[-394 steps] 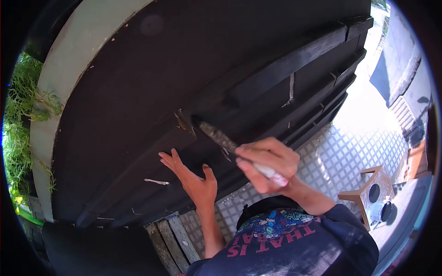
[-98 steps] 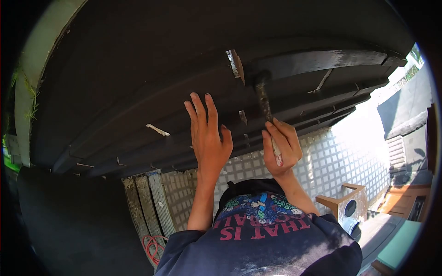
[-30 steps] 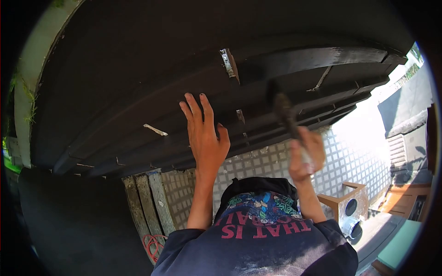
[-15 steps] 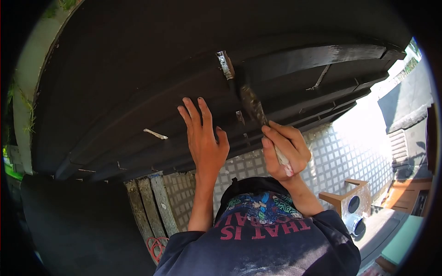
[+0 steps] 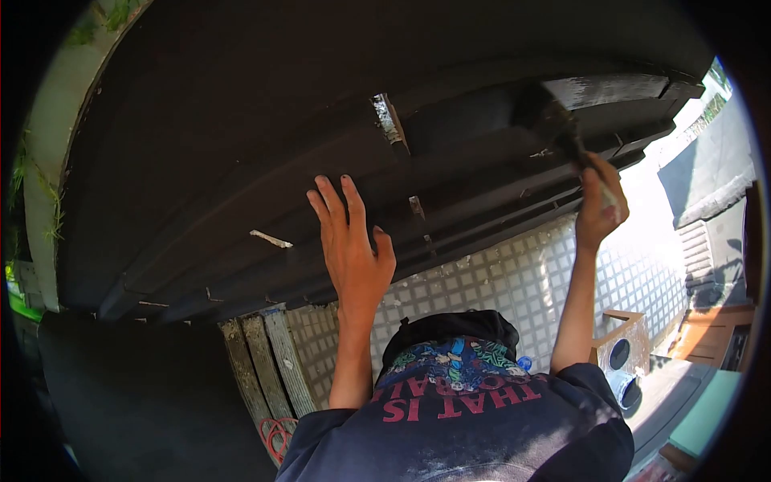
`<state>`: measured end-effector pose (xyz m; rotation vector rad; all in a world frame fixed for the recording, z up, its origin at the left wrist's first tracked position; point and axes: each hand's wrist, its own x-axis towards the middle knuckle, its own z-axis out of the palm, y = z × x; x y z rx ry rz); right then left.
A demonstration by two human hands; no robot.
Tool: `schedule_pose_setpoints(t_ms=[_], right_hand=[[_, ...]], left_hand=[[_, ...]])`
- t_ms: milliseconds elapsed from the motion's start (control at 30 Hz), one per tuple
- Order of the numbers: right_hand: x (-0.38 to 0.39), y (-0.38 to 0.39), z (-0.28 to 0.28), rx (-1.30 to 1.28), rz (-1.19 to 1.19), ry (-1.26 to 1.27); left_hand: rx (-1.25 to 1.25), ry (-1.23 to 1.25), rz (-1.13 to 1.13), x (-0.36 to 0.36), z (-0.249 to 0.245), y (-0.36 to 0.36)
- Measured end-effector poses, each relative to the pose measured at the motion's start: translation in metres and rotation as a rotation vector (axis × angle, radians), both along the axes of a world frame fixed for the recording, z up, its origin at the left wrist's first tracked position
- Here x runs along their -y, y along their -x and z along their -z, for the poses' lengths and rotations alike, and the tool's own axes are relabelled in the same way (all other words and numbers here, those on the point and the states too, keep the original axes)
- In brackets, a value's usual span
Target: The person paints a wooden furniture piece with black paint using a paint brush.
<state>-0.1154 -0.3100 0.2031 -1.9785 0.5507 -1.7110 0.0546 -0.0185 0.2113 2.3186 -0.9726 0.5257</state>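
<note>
My right hand (image 5: 601,201) is closed round the pale handle of a paintbrush (image 5: 566,138). The brush's dark bristles lie against a long slat of the black slatted panel (image 5: 217,104), just left of a lighter, greyish streak (image 5: 614,90). My left hand (image 5: 356,249) is spread with fingers apart, its fingertips at the panel's dark surface, and holds nothing. Between the hands, a bare metallic strip (image 5: 389,120) shows on the panel. A whitish strip (image 5: 271,238) marks the panel left of my left hand.
Below the panel lies a checkered tile floor (image 5: 474,281). Weathered wooden planks (image 5: 265,357) and a red cord (image 5: 275,438) are at lower left. A wooden box with round openings (image 5: 634,341) stands at lower right. Grass (image 5: 52,197) edges the far left.
My right hand has moved right and slightly up with the paintbrush, along the slat. The greyish streak is now shorter on its left side. My left hand stays nearly in place.
</note>
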Motion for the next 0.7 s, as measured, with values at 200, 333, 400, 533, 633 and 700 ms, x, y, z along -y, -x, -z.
schedule_pose_setpoints(t_ms=[200,333,400,533,633,700], right_hand=[[0.057,0.027,-0.006,0.188,0.112,-0.147],[0.041,0.02,-0.019,0.181,0.255,-0.029],[0.004,-0.002,-0.027,-0.073,0.354,0.218],[-0.086,-0.04,-0.039,-0.014,0.145,0.384],[-0.126,-0.041,-0.04,0.001,-0.114,0.245],[-0.14,-0.04,-0.034,0.026,-0.337,0.143]], left_hand=[[0.006,-0.026,0.018,-0.005,0.0,-0.001],[0.002,-0.015,0.028,-0.005,0.001,-0.003],[0.0,-0.011,0.031,-0.006,0.001,-0.003],[-0.012,-0.004,0.027,-0.003,0.0,-0.003],[-0.005,-0.01,0.028,-0.003,0.002,-0.003],[0.022,-0.019,0.018,-0.001,0.002,-0.003]])
